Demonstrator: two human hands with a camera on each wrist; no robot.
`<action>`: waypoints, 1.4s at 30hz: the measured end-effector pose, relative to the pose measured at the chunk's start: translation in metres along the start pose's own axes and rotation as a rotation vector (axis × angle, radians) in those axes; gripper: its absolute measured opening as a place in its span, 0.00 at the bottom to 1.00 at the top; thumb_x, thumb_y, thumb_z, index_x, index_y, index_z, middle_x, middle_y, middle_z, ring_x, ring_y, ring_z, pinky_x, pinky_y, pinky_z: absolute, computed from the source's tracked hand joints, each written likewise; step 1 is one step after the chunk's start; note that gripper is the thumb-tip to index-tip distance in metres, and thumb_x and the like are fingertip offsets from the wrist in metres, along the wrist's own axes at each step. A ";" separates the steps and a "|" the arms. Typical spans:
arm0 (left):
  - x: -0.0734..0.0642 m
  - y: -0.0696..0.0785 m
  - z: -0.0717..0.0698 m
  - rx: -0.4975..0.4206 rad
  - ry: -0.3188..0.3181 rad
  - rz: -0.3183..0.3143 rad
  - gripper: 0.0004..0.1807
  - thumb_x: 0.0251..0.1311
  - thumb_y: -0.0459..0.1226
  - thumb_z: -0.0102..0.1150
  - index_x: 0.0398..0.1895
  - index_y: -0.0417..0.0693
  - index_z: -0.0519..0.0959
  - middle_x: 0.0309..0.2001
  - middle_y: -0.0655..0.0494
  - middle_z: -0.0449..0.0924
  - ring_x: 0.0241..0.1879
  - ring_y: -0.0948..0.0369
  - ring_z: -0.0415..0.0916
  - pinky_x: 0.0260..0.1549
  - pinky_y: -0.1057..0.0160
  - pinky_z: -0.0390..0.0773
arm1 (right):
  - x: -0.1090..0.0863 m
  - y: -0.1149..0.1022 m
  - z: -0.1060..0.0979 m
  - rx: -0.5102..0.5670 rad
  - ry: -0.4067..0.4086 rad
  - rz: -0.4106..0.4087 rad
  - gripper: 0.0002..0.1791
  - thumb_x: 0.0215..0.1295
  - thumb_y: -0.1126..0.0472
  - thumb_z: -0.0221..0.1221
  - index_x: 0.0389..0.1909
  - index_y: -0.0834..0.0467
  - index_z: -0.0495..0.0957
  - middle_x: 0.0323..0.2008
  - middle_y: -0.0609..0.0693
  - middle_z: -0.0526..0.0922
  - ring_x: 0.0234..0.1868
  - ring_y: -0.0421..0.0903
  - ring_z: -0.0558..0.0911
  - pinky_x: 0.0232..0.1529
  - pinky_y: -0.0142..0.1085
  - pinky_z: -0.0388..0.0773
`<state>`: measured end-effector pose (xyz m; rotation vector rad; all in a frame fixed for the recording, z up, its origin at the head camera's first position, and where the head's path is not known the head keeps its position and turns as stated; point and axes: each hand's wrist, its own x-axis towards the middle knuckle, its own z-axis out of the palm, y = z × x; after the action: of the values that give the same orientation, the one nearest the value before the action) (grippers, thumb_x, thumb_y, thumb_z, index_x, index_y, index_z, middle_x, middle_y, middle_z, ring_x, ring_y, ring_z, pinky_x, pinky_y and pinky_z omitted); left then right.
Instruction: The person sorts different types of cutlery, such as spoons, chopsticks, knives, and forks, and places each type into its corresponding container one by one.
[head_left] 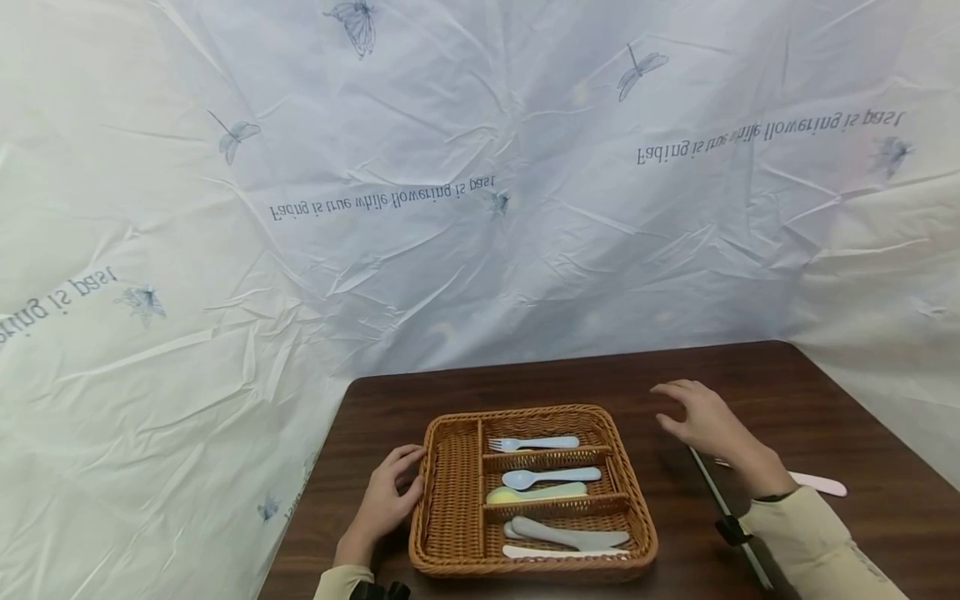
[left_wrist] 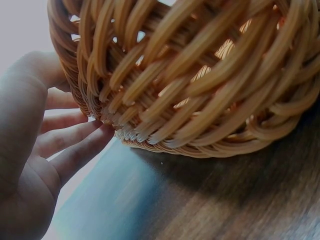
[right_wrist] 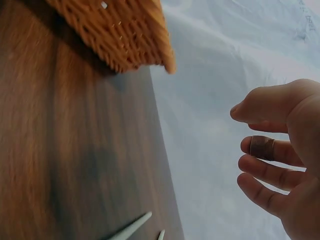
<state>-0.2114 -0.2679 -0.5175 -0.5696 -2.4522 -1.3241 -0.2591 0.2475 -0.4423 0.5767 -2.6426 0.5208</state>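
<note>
A brown wicker basket [head_left: 454, 492] with dividers sits on the table, holding pale plastic cutlery. My left hand [head_left: 386, 492] touches its left side; in the left wrist view the fingers [left_wrist: 75, 135] rest against the weave. A pale blue fork [head_left: 536, 443] lies in the far compartment. The middle one holds a pale blue spoon [head_left: 551, 477] and a yellow-green utensil [head_left: 536, 493]. Grey knives [head_left: 570, 533] and a white utensil [head_left: 555, 552] fill the near compartment. To the basket's right, my right hand [head_left: 708, 421] hovers above the table with loosely bent fingers, holding nothing.
On the dark wooden table [head_left: 420, 387], a pale pink utensil [head_left: 821, 483] lies partly hidden behind the right wrist. A long thin grey-green rod [head_left: 712, 487] runs beside that forearm. White printed sheeting [head_left: 480, 275] hangs behind the table and along its sides.
</note>
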 end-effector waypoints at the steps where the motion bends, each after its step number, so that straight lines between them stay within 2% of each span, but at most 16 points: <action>1: 0.000 0.000 0.000 0.001 -0.003 0.000 0.22 0.61 0.27 0.59 0.60 0.42 0.76 0.59 0.50 0.72 0.57 0.49 0.75 0.45 0.59 0.84 | -0.002 0.002 0.000 -0.003 -0.002 0.005 0.24 0.57 0.62 0.67 0.55 0.64 0.78 0.52 0.66 0.78 0.51 0.65 0.76 0.44 0.60 0.76; 6: -0.001 -0.001 0.000 -0.002 -0.006 0.009 0.22 0.62 0.28 0.59 0.60 0.41 0.76 0.59 0.50 0.72 0.57 0.49 0.75 0.45 0.61 0.84 | -0.014 0.013 0.000 -0.038 0.016 0.022 0.23 0.56 0.63 0.68 0.53 0.65 0.79 0.49 0.67 0.79 0.48 0.65 0.77 0.40 0.59 0.77; 9: -0.001 -0.001 0.000 0.002 -0.001 0.014 0.22 0.61 0.28 0.59 0.60 0.41 0.76 0.59 0.49 0.72 0.57 0.49 0.75 0.44 0.60 0.84 | -0.019 0.020 -0.001 -0.050 0.027 0.043 0.23 0.55 0.63 0.68 0.52 0.65 0.80 0.48 0.67 0.80 0.48 0.67 0.77 0.42 0.61 0.76; 15: 0.000 0.000 0.000 0.007 -0.002 0.020 0.22 0.62 0.28 0.59 0.61 0.42 0.76 0.59 0.49 0.73 0.57 0.49 0.75 0.44 0.60 0.84 | -0.029 0.033 -0.004 -0.037 -0.007 0.112 0.23 0.56 0.61 0.67 0.52 0.66 0.79 0.50 0.70 0.77 0.50 0.70 0.74 0.43 0.63 0.73; 22: -0.002 -0.001 0.000 0.004 0.006 0.012 0.22 0.61 0.27 0.59 0.60 0.41 0.77 0.59 0.51 0.73 0.58 0.50 0.75 0.44 0.61 0.84 | -0.037 0.041 -0.008 -0.068 -0.015 0.141 0.24 0.55 0.61 0.68 0.52 0.67 0.78 0.49 0.72 0.77 0.48 0.72 0.75 0.40 0.63 0.74; 26: -0.001 0.000 0.001 0.010 0.016 0.015 0.22 0.60 0.25 0.59 0.59 0.40 0.77 0.58 0.47 0.73 0.56 0.49 0.75 0.43 0.60 0.85 | -0.042 0.045 -0.012 -0.062 -0.025 0.167 0.25 0.54 0.62 0.67 0.53 0.68 0.78 0.50 0.73 0.76 0.49 0.72 0.74 0.41 0.64 0.73; 28: -0.001 0.004 0.002 0.013 0.019 0.015 0.22 0.60 0.24 0.58 0.59 0.38 0.77 0.58 0.43 0.73 0.55 0.47 0.76 0.42 0.58 0.85 | -0.045 0.047 -0.013 -0.060 -0.031 0.178 0.25 0.55 0.63 0.67 0.53 0.69 0.77 0.50 0.73 0.76 0.49 0.72 0.73 0.41 0.64 0.73; 31: -0.001 0.017 0.001 0.009 0.011 0.010 0.22 0.59 0.22 0.57 0.58 0.32 0.76 0.57 0.36 0.73 0.55 0.43 0.76 0.42 0.57 0.85 | -0.049 0.051 -0.013 -0.068 -0.034 0.193 0.25 0.55 0.63 0.67 0.53 0.68 0.77 0.50 0.73 0.76 0.49 0.72 0.73 0.40 0.63 0.72; 34: -0.001 0.033 -0.003 0.005 -0.007 0.003 0.21 0.59 0.22 0.56 0.58 0.29 0.75 0.57 0.34 0.72 0.55 0.41 0.75 0.43 0.58 0.85 | -0.051 0.054 -0.015 -0.078 -0.029 0.203 0.25 0.55 0.63 0.67 0.53 0.68 0.77 0.50 0.74 0.76 0.47 0.72 0.73 0.38 0.62 0.72; 36: -0.001 0.038 -0.006 0.009 -0.014 0.011 0.21 0.59 0.22 0.56 0.58 0.29 0.75 0.57 0.33 0.72 0.56 0.41 0.75 0.42 0.58 0.85 | -0.052 0.058 -0.015 -0.090 -0.014 0.203 0.25 0.54 0.63 0.67 0.53 0.68 0.77 0.49 0.74 0.76 0.46 0.71 0.75 0.37 0.61 0.73; 38: 0.000 0.035 -0.005 0.013 -0.006 0.017 0.21 0.59 0.22 0.56 0.58 0.29 0.75 0.57 0.33 0.72 0.56 0.41 0.74 0.42 0.57 0.85 | -0.053 0.060 -0.016 -0.093 -0.009 0.212 0.25 0.54 0.62 0.67 0.52 0.68 0.77 0.48 0.74 0.76 0.45 0.72 0.75 0.36 0.61 0.73; 42: 0.000 0.014 0.001 0.020 0.023 0.025 0.22 0.59 0.22 0.57 0.58 0.32 0.76 0.57 0.37 0.72 0.56 0.43 0.74 0.41 0.55 0.85 | -0.057 0.066 -0.017 -0.092 -0.006 0.243 0.24 0.54 0.61 0.66 0.51 0.69 0.77 0.48 0.75 0.77 0.44 0.73 0.75 0.35 0.62 0.73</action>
<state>-0.2044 -0.2600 -0.5082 -0.5749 -2.4297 -1.2883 -0.2369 0.3284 -0.4706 0.2313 -2.7420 0.4635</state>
